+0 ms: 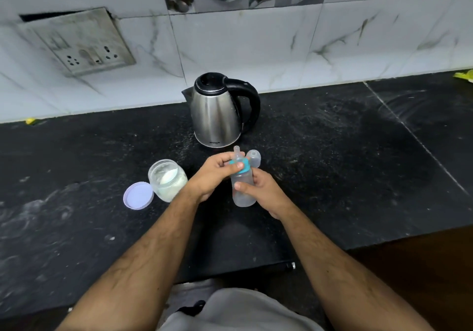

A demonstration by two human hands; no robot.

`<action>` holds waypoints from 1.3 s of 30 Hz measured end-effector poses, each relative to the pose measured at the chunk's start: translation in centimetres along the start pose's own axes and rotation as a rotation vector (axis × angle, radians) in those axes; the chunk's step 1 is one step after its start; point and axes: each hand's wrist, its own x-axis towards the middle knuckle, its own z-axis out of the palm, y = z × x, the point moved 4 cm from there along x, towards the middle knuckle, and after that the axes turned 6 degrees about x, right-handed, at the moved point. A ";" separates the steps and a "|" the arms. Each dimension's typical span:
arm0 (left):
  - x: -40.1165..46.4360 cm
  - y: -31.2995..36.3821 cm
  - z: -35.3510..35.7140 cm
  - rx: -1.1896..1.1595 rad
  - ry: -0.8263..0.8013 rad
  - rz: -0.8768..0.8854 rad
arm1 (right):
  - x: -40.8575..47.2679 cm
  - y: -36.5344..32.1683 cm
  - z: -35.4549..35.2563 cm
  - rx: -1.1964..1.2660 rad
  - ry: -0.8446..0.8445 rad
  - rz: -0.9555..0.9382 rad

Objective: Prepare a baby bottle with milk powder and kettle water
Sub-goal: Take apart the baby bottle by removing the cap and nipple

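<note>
1. The right hand (261, 190) grips the body of the baby bottle (242, 187), held just above the dark counter (358, 164), near of the kettle (220, 110).
2. The left hand (215, 174) pinches the teal collar (240, 165) below the teat (237, 152).
3. The step looks like twisting the collar; whether on or off, I cannot tell.
4. The open powder jar (167, 179) stands left of the hands, its lid (138, 195) beside it; the clear cap (254, 158) lies just beyond the bottle.
5. If unscrewing, the next move needs a steady bottle and a clean spot for the teat.
</note>
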 end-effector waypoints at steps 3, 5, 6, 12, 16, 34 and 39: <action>-0.3 0.0 -1.2 0.032 0.045 0.002 | -0.1 -0.3 0.7 0.034 -0.089 0.037; -0.6 0.2 -1.7 0.019 0.086 0.019 | 0.0 -0.5 1.0 0.031 -0.120 0.055; -0.8 0.3 -1.9 0.009 0.097 0.029 | 0.1 -0.6 1.3 0.015 -0.133 0.057; -1.4 1.1 -1.8 0.032 0.175 0.043 | 0.7 -0.2 2.4 -0.135 -0.018 -0.022; -1.5 1.3 -1.8 0.066 0.208 0.046 | 0.9 0.2 3.3 -0.253 0.093 -0.057; -2.2 1.0 -3.7 -0.211 -0.099 -0.100 | 0.4 -0.6 4.3 0.027 -0.064 -0.001; -2.3 0.8 -3.2 -0.080 0.106 -0.053 | 0.4 -0.8 4.2 -0.165 0.056 -0.068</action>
